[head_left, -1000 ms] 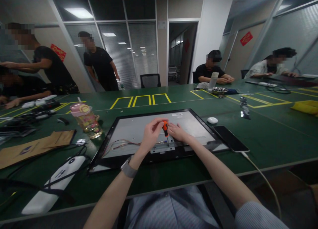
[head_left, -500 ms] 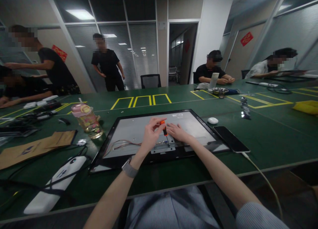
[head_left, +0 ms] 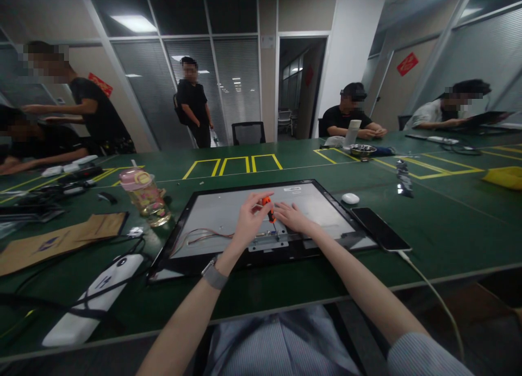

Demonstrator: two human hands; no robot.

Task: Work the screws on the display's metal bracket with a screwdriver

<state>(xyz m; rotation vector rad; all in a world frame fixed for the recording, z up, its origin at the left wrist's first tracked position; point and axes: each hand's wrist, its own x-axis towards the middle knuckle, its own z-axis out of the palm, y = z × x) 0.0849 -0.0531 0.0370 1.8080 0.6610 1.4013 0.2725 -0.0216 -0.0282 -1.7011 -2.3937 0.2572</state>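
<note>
My left hand point(head_left: 250, 217) is closed on the orange and black handle of a screwdriver point(head_left: 268, 206). The screwdriver stands slightly tilted, its shaft reaching down to a metal bracket point(head_left: 267, 244) at the near side of a flat display panel point(head_left: 222, 202). Whether the tip sits in a screw is too small to tell. My right hand point(head_left: 291, 217) lies flat on the panel's grey back, fingers spread, just right of the screwdriver. Thin coloured wires point(head_left: 199, 236) run across the panel from the bracket towards the left.
Left of the panel stand a pink-lidded drink bottle point(head_left: 147, 196), a paper bag point(head_left: 61, 240) and a white device point(head_left: 98, 300) with black straps. On the right lie a phone point(head_left: 380, 229) with a cable and a white earbud case point(head_left: 350, 198). Other people are around the table.
My hands and the screwdriver hold almost the same position. The standing person in the background has moved right and turned. At the far right, a person's flat panel is tilted up more.
</note>
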